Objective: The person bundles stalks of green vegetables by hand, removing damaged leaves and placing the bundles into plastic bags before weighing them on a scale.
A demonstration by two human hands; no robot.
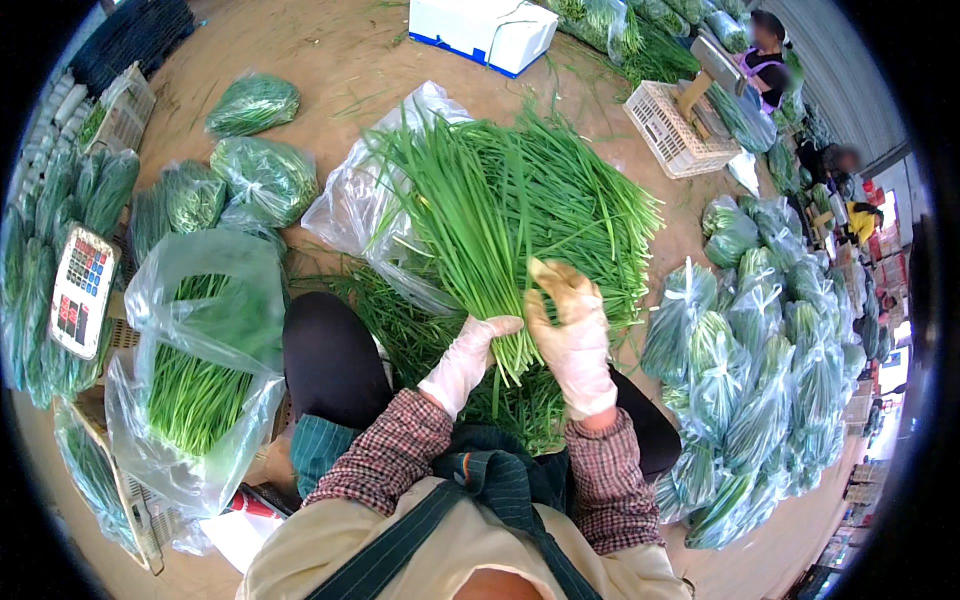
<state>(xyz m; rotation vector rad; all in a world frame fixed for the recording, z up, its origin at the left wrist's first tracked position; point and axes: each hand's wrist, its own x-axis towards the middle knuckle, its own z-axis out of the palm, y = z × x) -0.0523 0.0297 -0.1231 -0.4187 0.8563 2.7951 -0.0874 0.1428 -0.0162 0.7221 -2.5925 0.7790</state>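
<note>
In my left hand (460,368), gloved in thin white, is a bunch of garlic chives (462,225). My fingers wrap it near the pale cut ends, and the long green leaves point away from me. My right hand (577,345), in a similar glove stained yellowish at the fingers, is just right of the bunch. Its fingers and thumb curl toward each other beside the stalks; anything between them is too small to make out. A large heap of garlic chives (600,205) lies beyond, with a clear plastic sheet (345,205) at its left. Loose greens (400,320) lie between my knees.
At left, an open clear bag (205,330) holds more chives beside a digital scale (82,290). Filled bags (265,180) sit further off. Many tied bags (735,380) crowd the right. A white foam box (485,32) and a plastic crate (680,135) stand ahead; people (768,65) are far right.
</note>
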